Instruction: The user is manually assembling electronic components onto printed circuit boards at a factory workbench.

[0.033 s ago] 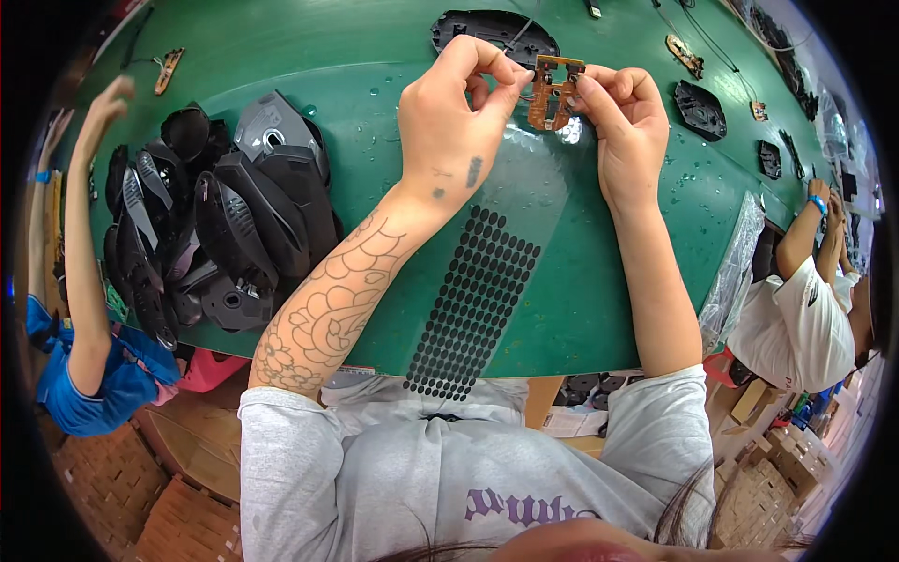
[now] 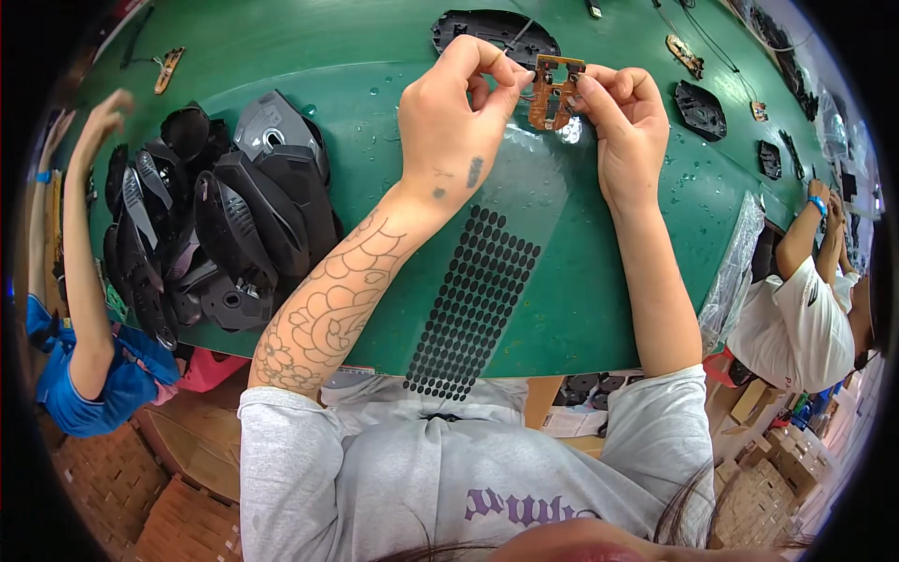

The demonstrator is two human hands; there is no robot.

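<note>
Head view: the circuit board [image 2: 551,108] is at the upper middle of the frame, held up between your two hands above the green table [image 2: 375,131]. Your left hand [image 2: 451,117] is closed to a narrow pinch, thumb and forefinger meeting at the board's upper left edge. Your right hand [image 2: 631,131] is narrow too, its thumb and curled fingers gripping the right edge; exactly what the hidden fingertips touch, you cannot tell from here.

The board is brown, with dark parts standing up from its face and an opening toward its upper end. Expect it to feel light and stiff, more likely to crack than to bend, with its raised parts the easiest thing to damage. It should not be very slippery, but the bare edges give you little to grip. Take it by the two long sides, with light, even pressure, and keep your fingertips off the small parts and the thin wires by its left edge.

Just behind your left hand, at the top of the frame, lies an open black shell [image 2: 468,34]. Below your hands runs a clear sheet of black dots [image 2: 475,295].
</note>
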